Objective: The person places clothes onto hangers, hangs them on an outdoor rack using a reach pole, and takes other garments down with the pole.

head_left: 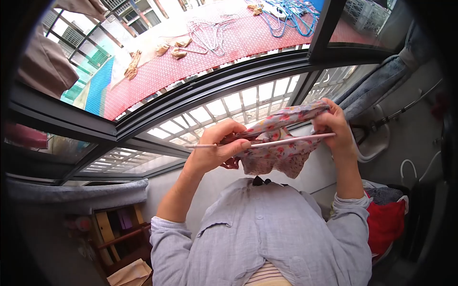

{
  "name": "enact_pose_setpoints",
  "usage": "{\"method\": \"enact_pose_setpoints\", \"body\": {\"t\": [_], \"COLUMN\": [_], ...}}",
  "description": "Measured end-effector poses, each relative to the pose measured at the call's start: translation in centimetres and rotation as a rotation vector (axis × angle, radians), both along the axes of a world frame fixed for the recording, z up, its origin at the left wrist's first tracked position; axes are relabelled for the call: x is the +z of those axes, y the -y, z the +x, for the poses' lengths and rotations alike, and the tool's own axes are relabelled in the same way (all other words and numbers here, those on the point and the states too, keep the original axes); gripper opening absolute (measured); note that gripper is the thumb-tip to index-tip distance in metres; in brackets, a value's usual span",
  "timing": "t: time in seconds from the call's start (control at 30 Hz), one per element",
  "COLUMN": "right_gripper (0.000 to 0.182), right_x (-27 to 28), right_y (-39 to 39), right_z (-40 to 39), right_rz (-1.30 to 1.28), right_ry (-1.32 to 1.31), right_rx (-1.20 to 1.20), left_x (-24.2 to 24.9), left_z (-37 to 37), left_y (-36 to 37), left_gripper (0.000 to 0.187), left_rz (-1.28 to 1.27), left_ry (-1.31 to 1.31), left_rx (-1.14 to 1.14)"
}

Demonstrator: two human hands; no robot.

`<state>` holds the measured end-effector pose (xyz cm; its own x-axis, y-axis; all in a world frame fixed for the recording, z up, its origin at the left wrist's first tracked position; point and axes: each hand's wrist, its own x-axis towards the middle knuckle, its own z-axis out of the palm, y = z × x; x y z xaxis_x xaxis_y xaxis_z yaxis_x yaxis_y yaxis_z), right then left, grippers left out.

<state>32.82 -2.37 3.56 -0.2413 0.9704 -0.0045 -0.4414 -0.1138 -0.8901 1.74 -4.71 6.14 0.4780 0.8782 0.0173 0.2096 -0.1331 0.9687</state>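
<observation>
A floral-print garment (276, 159), pale with red flowers, is stretched between my two hands in front of my chest. A thin pale pink hanger (286, 141) runs across its near side, its left end sticking out past my left wrist. My left hand (219, 145) is closed on the garment's left edge and the hanger, thumb lying along the bar. My right hand (336, 126) grips the garment's right side and the hanger's right end. Folds of fabric hide some of the fingertips and part of the hanger.
Ahead, a dark window frame (214, 78) opens onto a red mat (157, 90) with white hangers (210, 35) and blue hangers (296, 19). Jeans (377, 81) hang at the right. Red cloth (386, 224) lies lower right; a wooden shelf (121, 238) stands lower left.
</observation>
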Motion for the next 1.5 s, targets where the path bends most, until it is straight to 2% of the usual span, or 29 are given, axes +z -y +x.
{"method": "enact_pose_setpoints", "body": {"t": [0.03, 0.13, 0.17, 0.3, 0.33, 0.4, 0.47, 0.53, 0.6, 0.7, 0.77, 0.83, 0.93, 1.0, 1.03, 1.07, 1.17, 1.2, 1.27, 1.37, 1.4, 1.43, 1.5], "right_gripper": [0.011, 0.012, 0.013, 0.017, 0.017, 0.017, 0.017, 0.015, 0.015, 0.018, 0.019, 0.017, 0.014, 0.015, 0.016, 0.018, 0.016, 0.016, 0.016, 0.014, 0.014, 0.014, 0.02], "right_x": [-0.1, -1.5, -1.9, -4.3, -4.5, -4.5, -4.6, -4.5, -5.1, -6.1, -6.9, -6.3, -4.4, -3.5, -2.5, -1.9, -6.1, -6.2, -6.4, -5.8, -5.6, -4.2, -2.9], "right_y": [-0.3, -1.0, -1.2, -1.5, -1.5, -1.8, -1.8, -2.4, -3.2, -3.6, -3.7, -3.2, -1.4, -0.2, 0.5, 0.9, 0.0, 0.3, 1.7, 3.1, 3.3, 3.1, 3.4], "right_z": [-0.2, 0.0, 0.1, 0.6, 0.8, 0.7, 0.1, -0.6, -1.0, -2.5, -3.0, -3.9, -5.9, -7.1, -7.5, -7.6, -4.2, -4.5, -6.0, -10.2, -11.2, -11.8, -10.1], "right_rz": [-0.003, 0.011, 0.033, 0.041, 0.024, -0.055, -0.143, -0.119, 0.046, 0.348, 0.474, 0.607, 0.418, 0.234, 0.15, 0.066, 0.019, 0.003, -0.039, 0.098, 0.16, 0.546, 0.758], "right_ry": [0.037, -0.033, -0.03, -0.089, -0.119, -0.142, -0.17, -0.027, 0.258, 0.784, 0.9, 0.934, 0.583, 0.181, 0.065, -0.049, 0.004, 0.025, 0.068, 0.243, 0.325, 0.604, 0.913], "right_rx": [-0.14, -0.286, -0.289, -0.22, -0.18, -0.183, -0.189, -0.277, -0.423, -0.692, -0.804, -0.887, -0.795, -0.585, -0.5, -0.414, -0.246, -0.176, -0.03, 0.122, 0.181, 0.025, -0.281], "left_x": [0.1, -0.5, -0.8, -1.6, -2.1, -2.5, -2.3, -1.9, -1.5, -3.0, -4.2, -4.3, -4.5, -4.8, -4.7, -4.6, -3.1, -2.2, -2.4, -2.6, -3.0, -3.0, -2.5], "left_z": [0.3, 1.1, 0.9, 0.1, -0.2, -1.0, -0.9, -0.5, 0.1, 0.4, 0.7, 1.2, 1.3, 1.2, 1.0, 0.8, -0.6, -0.6, -0.3, 2.1, 2.8, 2.8, 2.5], "left_y": [0.1, 0.1, -0.1, -0.3, -0.5, -1.0, -1.0, -0.7, -0.3, -0.6, -0.6, -0.3, -0.7, -1.2, -1.5, -1.9, -2.6, -2.5, -2.8, -3.1, -3.3, -3.6, -3.9], "left_gripper": [0.024, 0.023, 0.026, 0.021, 0.02, 0.018, 0.017, 0.017, 0.018, 0.019, 0.019, 0.017, 0.015, 0.016, 0.016, 0.015, 0.013, 0.014, 0.016, 0.017, 0.018, 0.019, 0.02], "left_rz": [-0.087, 0.213, 0.286, 0.214, 0.045, 0.055, 0.187, 0.228, 0.19, 0.342, 0.423, 0.381, 0.368, 0.329, 0.361, 0.277, 0.007, -0.004, 0.103, 0.127, 0.197, 0.222, 0.265], "left_ry": [0.031, -0.026, -0.052, 0.04, 0.128, 0.134, 0.059, 0.013, -0.002, -0.051, -0.081, -0.086, -0.135, -0.107, -0.086, 0.023, 0.319, 0.385, 0.207, 0.277, 0.211, 0.163, 0.128], "left_rx": [0.013, 0.024, 0.026, 0.076, 0.127, 0.079, 0.093, 0.119, 0.168, 0.242, 0.283, 0.359, 0.423, 0.445, 0.436, 0.477, 0.548, 0.54, 0.552, 0.407, 0.378, 0.354, 0.345]}}
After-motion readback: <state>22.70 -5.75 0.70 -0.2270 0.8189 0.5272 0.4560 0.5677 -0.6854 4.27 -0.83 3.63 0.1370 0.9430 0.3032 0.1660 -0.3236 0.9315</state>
